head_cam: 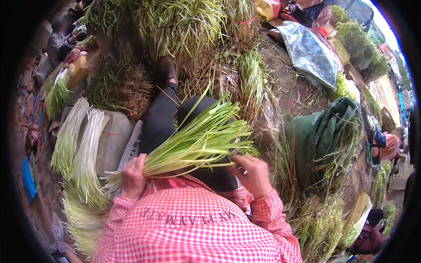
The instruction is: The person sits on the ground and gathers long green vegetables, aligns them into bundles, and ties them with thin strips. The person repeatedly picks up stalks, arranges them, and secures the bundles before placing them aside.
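My left hand (pixel 134 174) is closed around the pale stem end of a bunch of long green leafy vegetables, which look like garlic or chive shoots (pixel 197 136). The leaves fan out to the right across my lap. At their tips is my right hand (pixel 251 174), with thumb and fingers drawn together; a thin yellowish leaf reaches its fingertips, and whether they pinch it is unclear. Left of my left hand, sorted bundles with white stems (pixel 90 157) lie over a grey padded block (pixel 113 141).
Heaps of untrimmed green shoots (pixel 181 26) stand beyond my feet. To the right are a green cloth sack (pixel 315 141), a blue-white plastic sheet (pixel 309 52) and loose dry stalks (pixel 315 223). Other people sit at the far left (pixel 59 39) and far right (pixel 388 144).
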Motion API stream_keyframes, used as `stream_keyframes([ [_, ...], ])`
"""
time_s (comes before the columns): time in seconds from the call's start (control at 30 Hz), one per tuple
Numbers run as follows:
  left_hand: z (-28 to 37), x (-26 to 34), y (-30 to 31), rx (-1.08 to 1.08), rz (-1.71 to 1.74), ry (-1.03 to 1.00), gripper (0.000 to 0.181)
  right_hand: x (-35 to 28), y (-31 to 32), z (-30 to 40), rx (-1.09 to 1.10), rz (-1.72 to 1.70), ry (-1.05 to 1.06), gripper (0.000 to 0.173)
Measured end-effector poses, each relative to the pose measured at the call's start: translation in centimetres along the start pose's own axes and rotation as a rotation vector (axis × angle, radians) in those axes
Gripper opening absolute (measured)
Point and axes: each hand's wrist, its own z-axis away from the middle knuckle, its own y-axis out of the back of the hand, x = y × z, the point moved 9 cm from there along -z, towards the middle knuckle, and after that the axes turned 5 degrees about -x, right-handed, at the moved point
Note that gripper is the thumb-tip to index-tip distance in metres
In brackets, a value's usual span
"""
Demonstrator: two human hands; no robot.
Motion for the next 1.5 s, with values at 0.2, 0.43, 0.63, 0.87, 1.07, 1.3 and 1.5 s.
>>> stream_keyframes([
  [0.2,-0.1,-0.7,0.0,0.072,0.131,0.061,0.032,3.3,8.0,0.1,0.405,0.284,-0.1,0.017],
  [0.43,-2.6,-0.7,1.0,0.091,0.253,0.207,0.044,-1.3,6.7,-1.1,0.483,0.012,0.193,0.013],
  [0.63,-4.1,-0.1,2.6,0.117,0.086,0.14,0.043,-11.2,2.2,-2.9,0.224,-0.095,0.657,0.02],
  [0.87,-4.0,0.7,1.2,0.085,0.102,0.167,0.041,-12.8,-0.6,-4.0,0.22,0.008,0.767,0.033],
  [1.07,-3.5,0.5,1.1,0.081,0.124,0.185,0.041,-2.9,0.1,-3.7,0.399,-0.005,0.235,0.022],
  [1.3,-3.6,0.8,1.4,0.092,0.039,0.126,0.052,0.2,-2.5,-4.9,0.32,0.005,0.124,0.013],
  [1.5,-3.7,1.0,0.8,0.132,-0.082,0.045,0.06,9.6,-1.4,-2.4,0.369,0.173,-0.235,0.023],
])
